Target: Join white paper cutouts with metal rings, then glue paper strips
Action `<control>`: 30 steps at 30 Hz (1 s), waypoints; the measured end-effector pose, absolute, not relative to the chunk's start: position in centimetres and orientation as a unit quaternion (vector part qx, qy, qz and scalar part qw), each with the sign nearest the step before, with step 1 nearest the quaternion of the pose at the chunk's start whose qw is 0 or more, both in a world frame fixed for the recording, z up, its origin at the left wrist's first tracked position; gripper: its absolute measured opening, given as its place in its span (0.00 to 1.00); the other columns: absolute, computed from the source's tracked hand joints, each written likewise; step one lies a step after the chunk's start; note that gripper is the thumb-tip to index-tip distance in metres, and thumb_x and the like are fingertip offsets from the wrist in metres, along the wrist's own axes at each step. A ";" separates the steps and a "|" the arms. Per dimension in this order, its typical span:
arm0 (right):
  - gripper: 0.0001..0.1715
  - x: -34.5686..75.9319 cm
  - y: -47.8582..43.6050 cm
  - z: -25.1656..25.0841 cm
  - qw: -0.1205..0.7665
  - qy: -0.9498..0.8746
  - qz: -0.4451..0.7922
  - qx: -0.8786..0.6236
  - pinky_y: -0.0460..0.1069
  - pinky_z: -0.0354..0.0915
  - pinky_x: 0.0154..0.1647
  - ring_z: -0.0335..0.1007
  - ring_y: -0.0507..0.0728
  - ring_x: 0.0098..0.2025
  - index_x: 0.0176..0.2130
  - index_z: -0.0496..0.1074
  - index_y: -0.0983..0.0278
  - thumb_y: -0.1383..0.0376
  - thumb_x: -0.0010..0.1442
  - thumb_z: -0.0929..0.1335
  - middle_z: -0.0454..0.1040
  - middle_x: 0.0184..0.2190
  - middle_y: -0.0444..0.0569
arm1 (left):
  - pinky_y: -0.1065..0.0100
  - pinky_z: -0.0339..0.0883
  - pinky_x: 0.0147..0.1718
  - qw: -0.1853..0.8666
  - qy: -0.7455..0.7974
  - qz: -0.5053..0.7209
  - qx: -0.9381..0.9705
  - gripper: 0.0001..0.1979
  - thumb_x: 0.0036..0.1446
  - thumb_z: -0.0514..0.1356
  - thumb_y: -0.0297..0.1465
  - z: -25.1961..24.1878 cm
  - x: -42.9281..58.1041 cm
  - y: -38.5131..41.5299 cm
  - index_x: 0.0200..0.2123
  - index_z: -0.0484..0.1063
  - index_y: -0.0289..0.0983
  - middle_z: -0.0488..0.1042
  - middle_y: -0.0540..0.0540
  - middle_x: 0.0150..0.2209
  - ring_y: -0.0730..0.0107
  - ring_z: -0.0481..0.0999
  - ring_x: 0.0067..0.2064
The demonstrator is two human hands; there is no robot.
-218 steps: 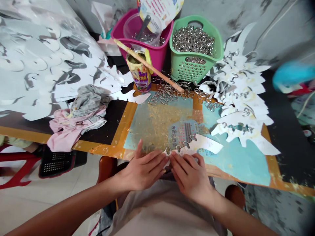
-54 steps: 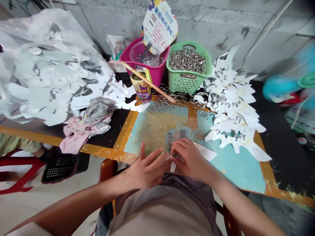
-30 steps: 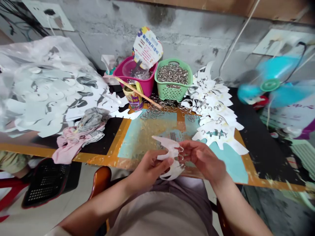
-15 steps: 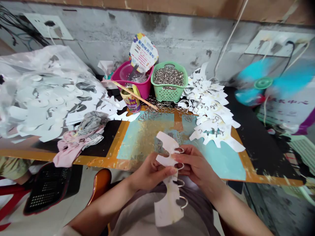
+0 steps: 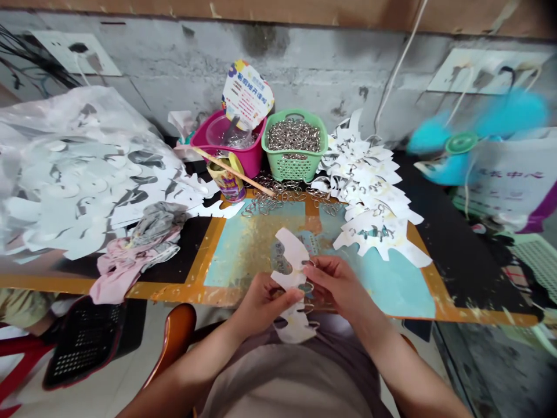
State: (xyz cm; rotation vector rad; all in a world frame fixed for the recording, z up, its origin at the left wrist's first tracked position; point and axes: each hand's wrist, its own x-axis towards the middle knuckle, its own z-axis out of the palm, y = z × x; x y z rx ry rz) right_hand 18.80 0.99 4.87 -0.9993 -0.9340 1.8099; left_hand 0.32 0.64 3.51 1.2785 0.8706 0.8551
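A white cut-out card [image 5: 290, 278] with scalloped edges is held upright over the table's front edge. Along its right side sit several bent metal rings. My left hand [image 5: 272, 302] is closed on the card's left edge, thumb lying across its front. At the right edge, my right hand [image 5: 335, 283] pinches the card beside a ring; its fingertips partly hide that ring. More white cut-out cards with metal rings [image 5: 376, 203] lie in an overlapping pile to the right. Loose metal rings [image 5: 278, 197] are scattered on the table behind the card.
A green basket [image 5: 296, 168] full of metal rings stands beside a pink basket [image 5: 250, 162] at the back. A wooden stick [image 5: 235, 173] rests on a small cup [image 5: 230, 188]. Left are bagged white cut-outs [image 5: 73, 180] and a cloth [image 5: 143, 244]. A blue fan [image 5: 461, 143] spins at right.
The card's lower end has tipped away from me and looks shorter. My right fingers have shifted slightly along its right edge. The view has moved a little.
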 end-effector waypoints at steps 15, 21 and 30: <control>0.13 17.3 -0.8 6.5 0.509 -0.493 0.413 -0.572 0.47 0.55 0.25 0.58 0.52 0.26 0.32 0.77 0.62 0.55 0.59 0.72 0.68 0.24 0.44 | 0.78 0.60 0.15 0.495 0.560 0.516 0.418 0.21 0.53 0.66 0.45 5.4 3.1 0.7 0.21 0.67 0.35 0.64 0.54 0.17 0.78 0.64 0.19; 0.12 15.3 -0.8 6.3 0.528 -0.432 0.452 -0.574 0.47 0.59 0.24 0.61 0.51 0.24 0.29 0.76 0.63 0.57 0.57 0.72 0.72 0.23 0.44 | 0.76 0.65 0.23 0.383 0.537 0.539 0.523 0.13 0.58 0.63 0.36 5.2 3.2 0.3 0.26 0.76 0.34 0.74 0.48 0.23 0.74 0.71 0.25; 0.10 14.6 -0.8 4.3 0.551 -0.552 0.258 -0.570 0.48 0.65 0.30 0.67 0.53 0.28 0.30 0.73 0.61 0.62 0.64 0.69 0.72 0.25 0.45 | 0.75 0.64 0.24 0.410 0.529 0.538 0.513 0.12 0.56 0.66 0.35 5.8 3.2 1.1 0.24 0.74 0.34 0.72 0.51 0.21 0.74 0.70 0.25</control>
